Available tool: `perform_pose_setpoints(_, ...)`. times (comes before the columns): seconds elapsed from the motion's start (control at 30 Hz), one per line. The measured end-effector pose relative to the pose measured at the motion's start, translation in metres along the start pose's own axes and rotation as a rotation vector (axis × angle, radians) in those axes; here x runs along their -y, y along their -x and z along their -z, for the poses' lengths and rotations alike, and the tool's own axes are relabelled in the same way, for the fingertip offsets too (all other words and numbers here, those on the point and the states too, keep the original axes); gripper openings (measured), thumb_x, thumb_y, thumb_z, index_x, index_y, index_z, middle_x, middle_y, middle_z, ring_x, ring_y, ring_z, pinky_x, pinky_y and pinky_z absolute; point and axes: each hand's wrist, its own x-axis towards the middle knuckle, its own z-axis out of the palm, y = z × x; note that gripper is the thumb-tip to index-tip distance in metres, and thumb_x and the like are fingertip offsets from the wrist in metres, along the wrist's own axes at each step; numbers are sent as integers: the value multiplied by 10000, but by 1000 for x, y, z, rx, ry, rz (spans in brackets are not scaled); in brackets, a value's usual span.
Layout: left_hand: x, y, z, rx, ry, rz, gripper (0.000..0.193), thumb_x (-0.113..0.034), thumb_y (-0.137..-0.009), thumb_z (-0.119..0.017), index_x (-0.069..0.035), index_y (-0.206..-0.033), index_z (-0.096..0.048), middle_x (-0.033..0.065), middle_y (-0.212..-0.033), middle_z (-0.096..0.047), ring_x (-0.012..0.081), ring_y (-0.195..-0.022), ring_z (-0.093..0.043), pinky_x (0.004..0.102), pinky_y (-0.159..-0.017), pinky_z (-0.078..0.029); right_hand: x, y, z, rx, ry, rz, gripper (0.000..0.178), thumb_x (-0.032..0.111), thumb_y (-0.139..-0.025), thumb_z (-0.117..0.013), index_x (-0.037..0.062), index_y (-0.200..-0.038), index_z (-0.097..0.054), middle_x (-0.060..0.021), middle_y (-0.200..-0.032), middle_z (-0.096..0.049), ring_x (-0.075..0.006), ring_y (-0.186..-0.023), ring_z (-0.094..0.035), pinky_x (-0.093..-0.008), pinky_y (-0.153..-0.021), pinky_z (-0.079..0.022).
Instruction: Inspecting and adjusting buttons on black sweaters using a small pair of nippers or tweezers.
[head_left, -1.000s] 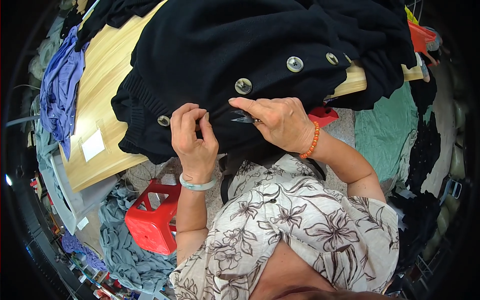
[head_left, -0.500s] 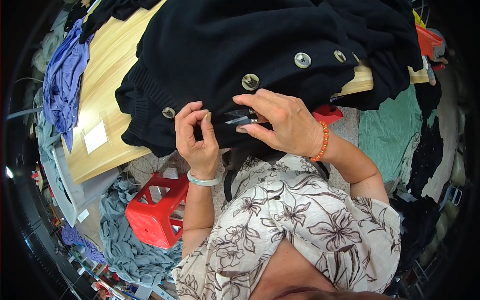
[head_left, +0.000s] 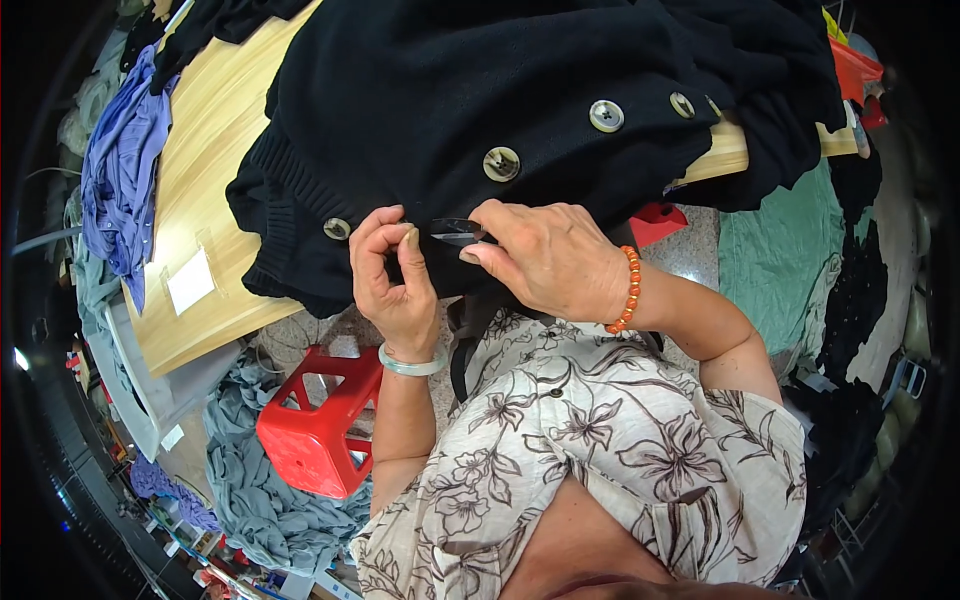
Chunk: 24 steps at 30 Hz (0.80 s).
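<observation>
A black knitted cardigan (head_left: 480,90) with several large pale buttons (head_left: 501,163) lies over the edge of a wooden table (head_left: 215,130). My left hand (head_left: 392,280) pinches the cardigan's lower edge between thumb and fingers, just right of one button (head_left: 337,229). My right hand (head_left: 550,258), with an orange bead bracelet at the wrist, holds small dark thread snips (head_left: 455,232) whose tips point left at the pinched spot. A pale green bangle sits on my left wrist.
A red plastic stool (head_left: 315,425) stands on the floor below the table, beside a heap of grey cloth (head_left: 250,490). Purple-blue fabric (head_left: 120,180) hangs at the table's left end. Green cloth (head_left: 775,250) and dark garments lie on the floor at right.
Both hands stay together at the cardigan's edge. The right hand's snips have come more into view, pointing at the fabric pinched by the left hand.
</observation>
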Motion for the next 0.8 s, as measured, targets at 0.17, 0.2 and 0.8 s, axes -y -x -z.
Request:
perform_pose_setpoints(0.17, 2, 1, -2, -10, 73, 28, 44, 1, -963, -636, 13, -994, -607, 166, -1161, -645, 210, -998, -628, 310, -897, -502, 6, -6, -9, 18, 94, -25, 247, 277, -986, -621, 40, -1019, -560, -137, -744, -682, -325, -653, -687, -420, -576, -527)
perform_pose_setpoints(0.2, 3, 1, -2, -7, 73, 28, 44, 1, -963, -636, 13, -994, -607, 166, -1161, -645, 210, -998, -628, 310, -897, -502, 7, -7, -10, 21, 114, -20, 249, 281, -991, -615, 40, -1011, -554, -136, -738, -680, -326, -650, -687, -417, -571, -529)
perform_pose_setpoints(0.8, -8, 9, -5, 2, -20, 20, 68, -9, -922, -677, 0, -960, -622, 169, -1165, -624, 262, -1032, -619, 357, -914, -496, 10, -15, -21, -47, 130, 0, 205, 246, -1000, -598, 60, -926, -552, -110, -652, -658, -298, -573, -678, -391, -509, -521)
